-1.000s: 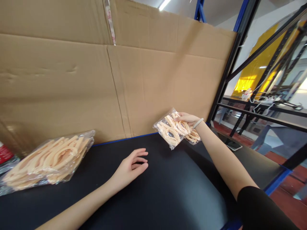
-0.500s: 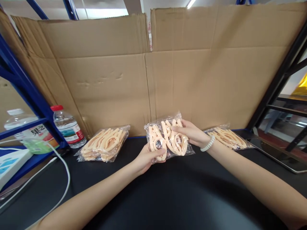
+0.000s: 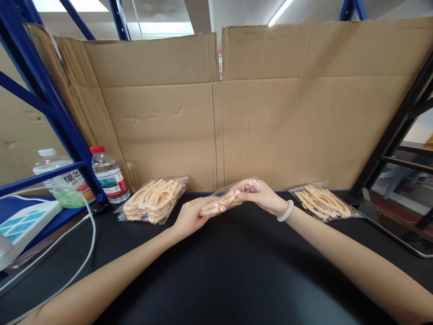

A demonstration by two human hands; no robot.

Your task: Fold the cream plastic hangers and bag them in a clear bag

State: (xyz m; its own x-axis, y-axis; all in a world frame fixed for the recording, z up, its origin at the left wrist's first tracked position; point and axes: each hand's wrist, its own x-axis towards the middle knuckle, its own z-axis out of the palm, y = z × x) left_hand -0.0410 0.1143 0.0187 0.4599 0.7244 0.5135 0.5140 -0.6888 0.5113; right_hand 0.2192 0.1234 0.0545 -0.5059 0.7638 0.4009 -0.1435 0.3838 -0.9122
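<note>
A clear plastic packet of peach-coloured foam-like pieces (image 3: 225,201) is held above the black table (image 3: 216,271), tilted so that mostly its near edge shows. My left hand (image 3: 192,215) grips its left end. On its right end my right hand (image 3: 262,197), with a pale beaded band at the wrist, is closed. To the left lies a stack of similar packets (image 3: 154,200). One more packet (image 3: 321,201) rests flat on the table at the right, beyond my right wrist.
Cardboard panels (image 3: 162,117) stand behind the table. At the left are a red-capped bottle (image 3: 110,176), a larger bottle (image 3: 64,180) on a blue shelf, a white power strip (image 3: 30,225) and cables. A dark flat device (image 3: 395,225) lies at the right.
The held packet has been tipped from facing the camera to nearly edge-on, and both hands have turned with it. The view has shifted slightly left and up.
</note>
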